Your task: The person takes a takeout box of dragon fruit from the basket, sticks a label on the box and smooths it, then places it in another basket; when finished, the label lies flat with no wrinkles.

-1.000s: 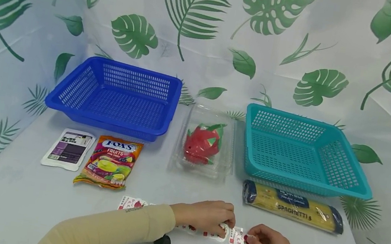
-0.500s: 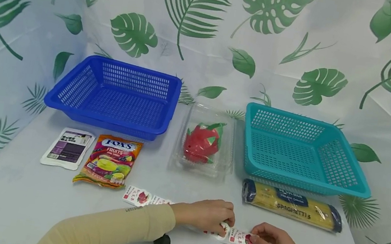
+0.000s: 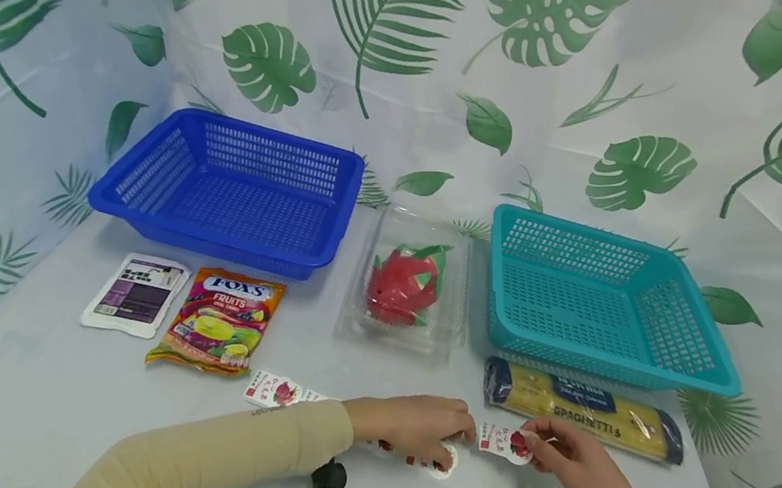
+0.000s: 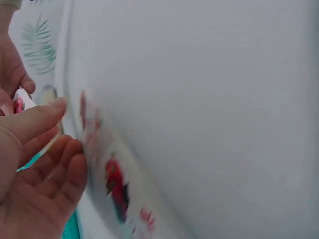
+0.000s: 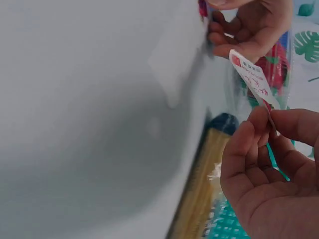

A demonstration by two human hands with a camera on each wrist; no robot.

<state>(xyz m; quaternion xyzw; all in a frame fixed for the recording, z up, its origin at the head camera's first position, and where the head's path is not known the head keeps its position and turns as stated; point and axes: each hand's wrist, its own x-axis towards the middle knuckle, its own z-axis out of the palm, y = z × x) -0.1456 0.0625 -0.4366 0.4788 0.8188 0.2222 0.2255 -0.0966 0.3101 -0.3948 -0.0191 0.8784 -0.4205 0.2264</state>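
My right hand (image 3: 574, 465) pinches a small white sticker (image 3: 507, 444) with red print and a fruit picture between thumb and fingertips. In the right wrist view the sticker (image 5: 256, 82) is raised off the table and tilted. A strip of matching stickers (image 3: 278, 390) lies across the front of the table, partly under my left forearm. At the strip's right end, my left hand (image 3: 412, 429) touches it with loosely bent fingers. The left wrist view shows the strip (image 4: 117, 189) alongside the fingertips. Bare pale backing (image 5: 179, 59) extends past that hand.
Behind the hands a clear plastic box (image 3: 441, 336) holds a dragon fruit (image 3: 403, 284). A blue basket (image 3: 209, 244) is back left, a teal basket (image 3: 608, 367) back right. A spaghetti pack (image 3: 582, 412), a candy bag (image 3: 215, 327) and a white pouch (image 3: 136, 294) lie in front.
The end sticker has come off the strip in my right hand, which has moved up and slightly right. My left hand has stayed nearly in place.
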